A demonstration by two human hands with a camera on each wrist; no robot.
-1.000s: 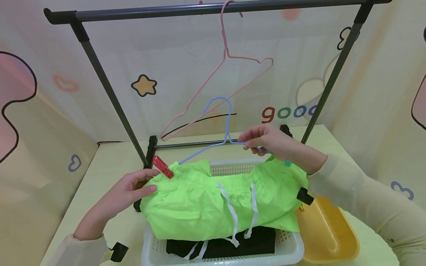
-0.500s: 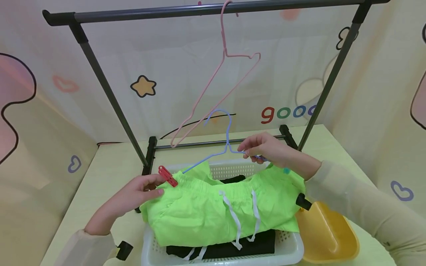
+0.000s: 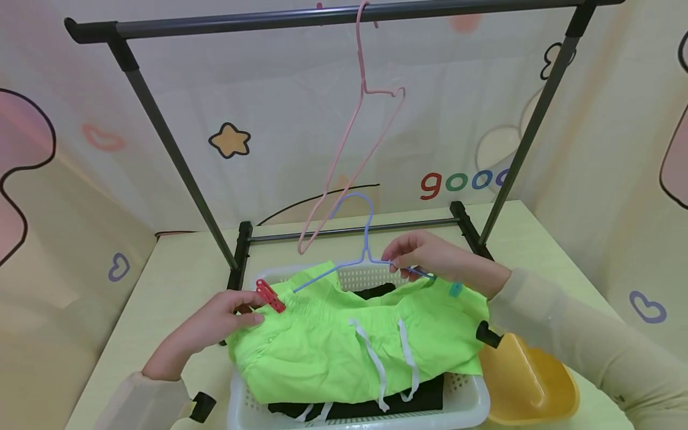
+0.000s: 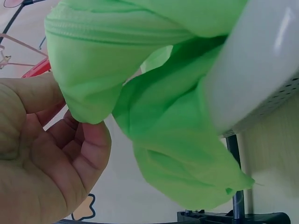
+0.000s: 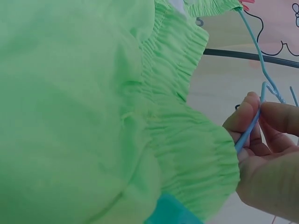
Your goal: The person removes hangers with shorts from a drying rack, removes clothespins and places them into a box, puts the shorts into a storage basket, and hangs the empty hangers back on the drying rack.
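Observation:
Bright green shorts [image 3: 322, 352] with white drawstrings lie spread over a white basket [image 3: 478, 406]. A blue wire hanger [image 3: 367, 230] runs into their elastic waistband, its hook standing up. My right hand [image 3: 424, 254] pinches the hanger's right arm between thumb and fingers, as the right wrist view also shows. At the left side my left hand [image 3: 226, 316] pinches the shorts' edge just below a red clothespin [image 3: 270, 295] clipped on the waistband. A teal clip [image 3: 455, 289] sits on the right side of the waistband, partly hidden by the right wrist.
A black drying rack [image 3: 269, 27] spans the table behind the basket. From its top bar hangs a pink hanger [image 3: 344, 149], turned nearly edge-on. Black clothing [image 3: 419, 394] lies in the basket under the shorts. A yellow tub [image 3: 537, 382] stands at the right.
The blue hanger and both hands have come down, the shorts settling lower over the basket. The left hand has also shifted slightly right. The pink hanger has swung round to look narrower.

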